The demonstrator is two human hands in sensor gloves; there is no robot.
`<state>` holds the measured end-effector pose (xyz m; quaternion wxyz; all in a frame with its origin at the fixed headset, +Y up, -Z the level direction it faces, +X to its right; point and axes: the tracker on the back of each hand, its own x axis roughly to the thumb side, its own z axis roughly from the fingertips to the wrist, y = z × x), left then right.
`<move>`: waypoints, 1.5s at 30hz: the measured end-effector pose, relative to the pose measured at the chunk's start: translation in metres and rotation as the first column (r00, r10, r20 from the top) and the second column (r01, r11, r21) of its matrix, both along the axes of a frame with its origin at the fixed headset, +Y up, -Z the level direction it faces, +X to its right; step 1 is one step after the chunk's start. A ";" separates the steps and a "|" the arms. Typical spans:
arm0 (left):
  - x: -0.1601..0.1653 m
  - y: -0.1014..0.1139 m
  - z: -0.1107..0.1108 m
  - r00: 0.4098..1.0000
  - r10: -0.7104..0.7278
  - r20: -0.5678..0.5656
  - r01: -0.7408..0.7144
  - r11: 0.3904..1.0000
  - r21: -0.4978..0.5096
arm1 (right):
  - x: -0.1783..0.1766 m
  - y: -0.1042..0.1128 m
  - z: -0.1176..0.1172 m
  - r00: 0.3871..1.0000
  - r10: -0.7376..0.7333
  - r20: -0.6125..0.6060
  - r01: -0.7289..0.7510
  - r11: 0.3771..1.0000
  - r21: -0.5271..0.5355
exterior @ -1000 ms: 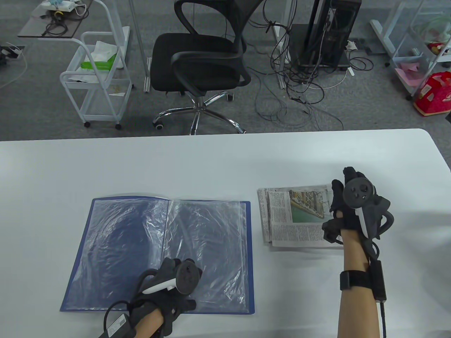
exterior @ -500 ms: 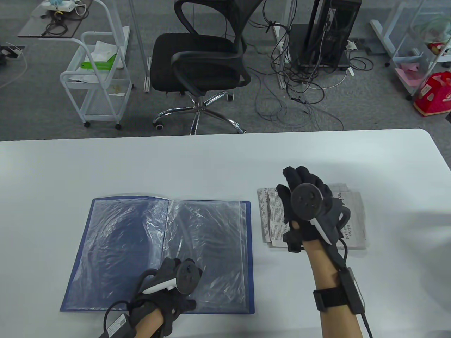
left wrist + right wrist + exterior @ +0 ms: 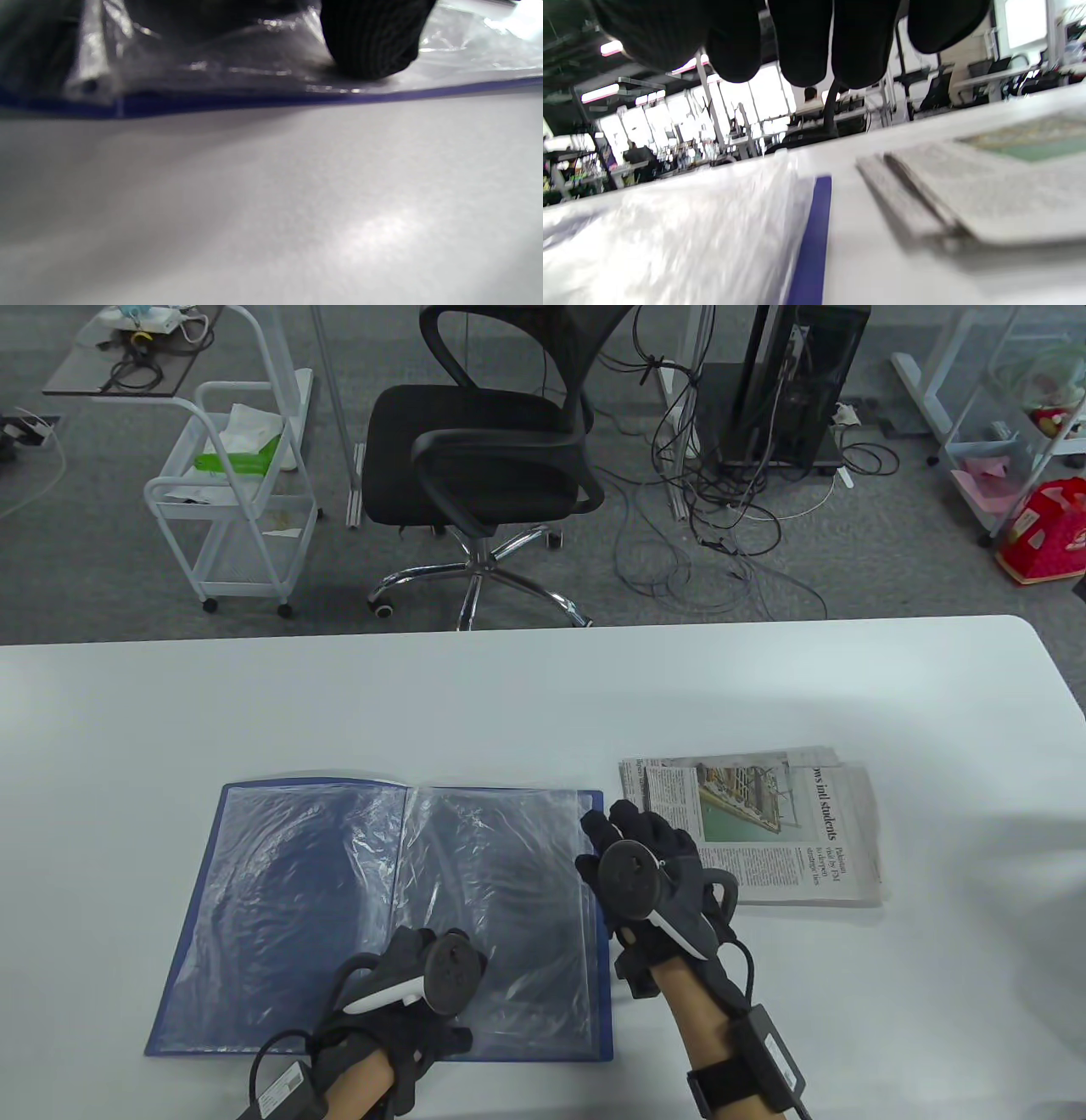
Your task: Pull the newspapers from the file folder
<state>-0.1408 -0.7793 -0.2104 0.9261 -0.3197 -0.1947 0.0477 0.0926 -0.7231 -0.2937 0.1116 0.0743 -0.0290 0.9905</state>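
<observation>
Table view | file folder (image 3: 322, 891) open, spine pointing away | left hand (image 3: 416, 993) presses it | right hand (image 3: 649, 869) grip loose, holding nothing

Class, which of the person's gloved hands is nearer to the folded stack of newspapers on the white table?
Right. The right hand hovers just left of the folded stack of newspapers, between it and the blue file folder; the left hand presses on the folder's clear sleeves, farther away.

Gloved fingers (image 3: 801, 38) overhead, blue folder edge (image 3: 812, 245), stacked newspapers (image 3: 967, 190)

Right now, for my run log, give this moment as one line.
left hand: presses open blue plastic-sleeve folder | right hand: open, at folder's right edge | folded newspapers: on white table
</observation>
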 end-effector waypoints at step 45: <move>-0.147 0.056 -0.025 0.765 0.418 -0.490 -0.163 0.861 0.481 | -0.017 -0.044 0.002 0.979 0.182 -0.088 -0.197 0.957 -0.215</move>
